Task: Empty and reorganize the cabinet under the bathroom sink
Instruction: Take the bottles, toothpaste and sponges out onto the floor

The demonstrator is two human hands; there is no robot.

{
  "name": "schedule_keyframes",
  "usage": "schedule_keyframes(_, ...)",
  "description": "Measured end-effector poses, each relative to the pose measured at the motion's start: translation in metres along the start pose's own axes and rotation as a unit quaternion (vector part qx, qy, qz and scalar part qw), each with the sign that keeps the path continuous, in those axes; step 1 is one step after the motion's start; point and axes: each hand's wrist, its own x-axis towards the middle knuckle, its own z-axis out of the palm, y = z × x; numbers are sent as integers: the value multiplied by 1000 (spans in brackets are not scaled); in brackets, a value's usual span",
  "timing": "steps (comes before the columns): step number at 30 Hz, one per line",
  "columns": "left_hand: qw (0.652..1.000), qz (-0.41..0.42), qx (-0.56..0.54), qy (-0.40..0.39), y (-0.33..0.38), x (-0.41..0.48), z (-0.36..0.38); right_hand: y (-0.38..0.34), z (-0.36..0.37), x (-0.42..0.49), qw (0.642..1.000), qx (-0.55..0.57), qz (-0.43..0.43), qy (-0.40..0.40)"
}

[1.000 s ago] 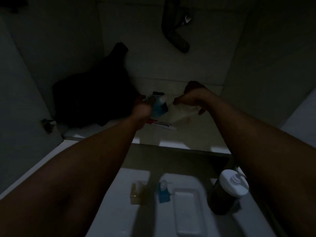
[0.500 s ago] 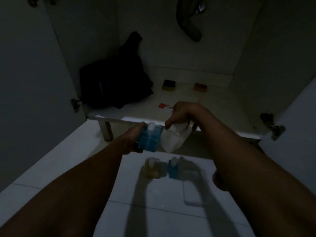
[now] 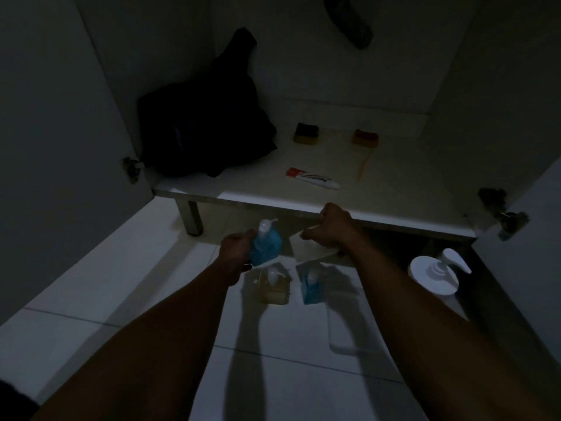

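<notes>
Left grip (image 3: pixel 235 249) holds blue pump bottle (image 3: pixel 268 246); right grip (image 3: pixel 332 227) pinches half-hidden pale container (image 3: pixel 303 250). Before cabinet shelf (image 3: pixel 267 189): 2 small bottles (image 3: pixel 273 287), 1 white dispenser (image 3: pixel 434 275).

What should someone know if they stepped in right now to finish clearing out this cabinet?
Left hand: holds a blue soap bottle in front of the cabinet, over the floor.
Right hand: grips a pale container; too dim to say what it is.
Done: a yellowish bottle, a small blue bottle and a white pump bottle stand on the floor tiles.
Left: set down both held items, then take the black bag, dark sponge, red sponge, toothpaste and toothbrush off the cabinet shelf, then reorganize.
</notes>
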Motion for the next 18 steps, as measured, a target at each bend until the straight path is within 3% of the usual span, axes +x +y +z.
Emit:
schedule_keyframes(9,997,21,67,20,-14,52,13,18,33,33,996,11,19,82)
schedule_keyframes(18,993,-12,106,-49,-34,81,19,28,51,42,991,-96,-47,82)
